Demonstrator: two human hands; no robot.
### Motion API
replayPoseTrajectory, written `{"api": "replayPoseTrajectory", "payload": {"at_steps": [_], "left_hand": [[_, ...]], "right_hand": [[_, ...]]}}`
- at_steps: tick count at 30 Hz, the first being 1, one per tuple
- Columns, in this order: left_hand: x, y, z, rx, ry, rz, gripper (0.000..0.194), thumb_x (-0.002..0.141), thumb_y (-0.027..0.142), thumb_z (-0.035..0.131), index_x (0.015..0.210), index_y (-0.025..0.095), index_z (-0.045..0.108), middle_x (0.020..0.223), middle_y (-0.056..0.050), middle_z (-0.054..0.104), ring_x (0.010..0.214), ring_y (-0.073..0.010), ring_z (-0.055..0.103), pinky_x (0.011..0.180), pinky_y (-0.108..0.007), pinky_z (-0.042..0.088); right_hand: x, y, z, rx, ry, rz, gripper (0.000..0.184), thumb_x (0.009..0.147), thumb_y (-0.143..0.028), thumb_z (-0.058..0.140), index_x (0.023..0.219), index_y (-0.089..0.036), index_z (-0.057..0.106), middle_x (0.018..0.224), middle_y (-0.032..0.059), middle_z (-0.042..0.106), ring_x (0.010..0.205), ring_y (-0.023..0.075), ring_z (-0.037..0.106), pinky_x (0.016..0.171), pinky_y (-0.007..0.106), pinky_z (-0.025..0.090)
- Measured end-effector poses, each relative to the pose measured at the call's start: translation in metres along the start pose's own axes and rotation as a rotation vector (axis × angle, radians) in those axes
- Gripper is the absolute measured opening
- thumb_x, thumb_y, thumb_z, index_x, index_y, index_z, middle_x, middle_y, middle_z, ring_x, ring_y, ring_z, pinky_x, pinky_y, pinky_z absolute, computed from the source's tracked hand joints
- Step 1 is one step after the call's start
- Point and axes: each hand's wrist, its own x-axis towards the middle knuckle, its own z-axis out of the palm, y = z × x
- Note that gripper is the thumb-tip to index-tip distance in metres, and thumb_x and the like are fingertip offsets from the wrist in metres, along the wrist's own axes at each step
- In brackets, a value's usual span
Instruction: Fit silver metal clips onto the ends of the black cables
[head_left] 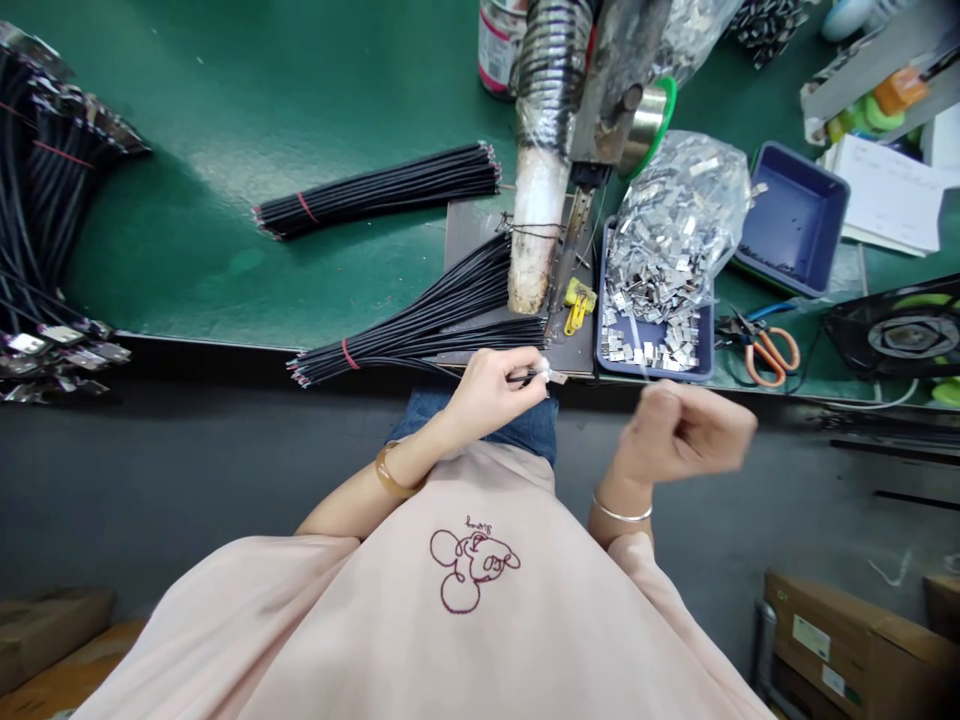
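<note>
My left hand point(499, 393) is closed in a pinch on a black cable point(519, 378) at the bench's front edge. A small metal connector point(557, 378) shows at the cable's end, just past my fingertips. My right hand point(679, 435) is closed and blurred, in front of the blue tray point(658, 376). A thin pale strip point(637, 340) sticks up from its fingers toward the tray; its kind cannot be made out. Behind my left hand a bundle of black cables point(420, 325), tied with a red band, fans out. The tray holds many small metal connector shells point(664, 335), partly under a clear plastic bag point(679, 200).
A taped duct point(536, 220) and a metal arm point(611, 100) hang over the work spot. A solder spool point(649, 125), orange-handled pliers point(769, 355), a second blue tray point(799, 215) and a fan point(900, 335) stand right. More cable bundles point(382, 190) lie left.
</note>
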Motion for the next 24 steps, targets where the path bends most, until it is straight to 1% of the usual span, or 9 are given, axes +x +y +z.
{"api": "replayPoseTrajectory", "payload": {"at_steps": [2,3,6,9,11,14,18,21,24], "left_hand": [[-0.005,-0.003,-0.002,0.106,-0.104,0.042,0.012,0.079,0.016,0.059,0.072,0.015,0.068,0.053,0.008,0.037,0.052,-0.0070,0.026,0.054,-0.023,0.024],[-0.008,-0.005,-0.003,0.144,-0.145,0.056,0.013,0.080,0.016,0.059,0.073,0.015,0.070,0.052,0.007,0.042,0.051,-0.0070,0.028,0.054,-0.023,0.025],[-0.016,-0.011,-0.004,0.132,-0.162,0.070,0.016,0.084,0.018,0.061,0.077,0.015,0.075,0.060,0.002,0.062,0.054,-0.0085,0.046,0.057,-0.022,0.034],[-0.019,-0.014,-0.005,0.013,-0.062,0.096,0.015,0.087,0.021,0.063,0.085,0.014,0.077,0.080,-0.006,0.075,0.069,-0.0130,0.063,0.066,-0.023,0.047],[-0.018,-0.014,-0.006,-0.040,0.036,0.135,0.014,0.088,0.021,0.064,0.085,0.014,0.076,0.084,-0.007,0.075,0.073,-0.0143,0.066,0.069,-0.024,0.050],[-0.011,-0.013,-0.010,-0.012,0.194,0.204,0.013,0.090,0.020,0.064,0.083,0.014,0.073,0.082,-0.007,0.074,0.074,-0.0150,0.066,0.069,-0.026,0.051],[0.003,-0.016,-0.021,0.350,0.346,0.318,0.015,0.093,0.019,0.060,0.092,0.014,0.074,0.094,-0.010,0.072,0.090,-0.0224,0.063,0.087,-0.039,0.050],[0.010,-0.020,-0.027,0.628,0.270,0.273,0.019,0.094,0.020,0.059,0.103,0.013,0.074,0.100,-0.013,0.069,0.096,-0.0275,0.058,0.087,-0.044,0.046],[0.010,-0.023,-0.030,0.643,0.199,0.257,0.017,0.093,0.019,0.060,0.099,0.015,0.075,0.094,-0.011,0.065,0.090,-0.0251,0.056,0.081,-0.039,0.046]], "right_hand": [[0.008,-0.006,-0.006,0.005,0.132,-0.119,0.014,0.091,-0.042,0.065,0.083,-0.031,0.063,0.054,-0.0076,0.044,0.034,0.0106,0.037,0.036,0.031,0.035],[0.012,-0.009,-0.009,-0.007,0.118,-0.118,0.009,0.092,-0.041,0.064,0.090,-0.033,0.063,0.056,-0.0075,0.045,0.034,0.0104,0.037,0.035,0.031,0.033],[0.019,-0.007,-0.019,-0.126,-0.201,0.083,0.017,0.094,-0.034,0.059,0.111,-0.031,0.058,0.070,-0.0049,0.060,0.043,0.0124,0.056,0.040,0.029,0.042],[0.026,0.016,-0.027,-0.263,-0.555,0.248,0.013,0.096,-0.033,0.056,0.105,-0.024,0.059,0.076,-0.0025,0.069,0.060,0.0140,0.069,0.060,0.030,0.056],[0.032,0.038,-0.028,-0.387,-0.571,0.228,0.011,0.092,-0.034,0.061,0.090,-0.023,0.059,0.074,-0.0022,0.067,0.064,0.0151,0.069,0.067,0.031,0.056],[0.043,0.071,-0.023,-0.583,-0.541,0.194,0.012,0.088,-0.032,0.064,0.082,-0.023,0.058,0.070,-0.0013,0.063,0.060,0.0153,0.060,0.066,0.032,0.051],[0.054,0.097,-0.006,-0.658,-0.544,0.153,0.012,0.086,-0.026,0.060,0.077,-0.022,0.054,0.074,0.0015,0.061,0.066,0.0174,0.057,0.074,0.035,0.049],[0.058,0.104,0.006,-0.687,-0.616,0.131,0.014,0.083,-0.021,0.061,0.073,-0.023,0.052,0.076,0.0019,0.060,0.072,0.0187,0.056,0.080,0.037,0.047],[0.061,0.105,0.010,-0.675,-0.687,0.175,0.014,0.079,-0.018,0.063,0.070,-0.022,0.053,0.075,0.0004,0.058,0.072,0.0181,0.055,0.080,0.036,0.046]]}}
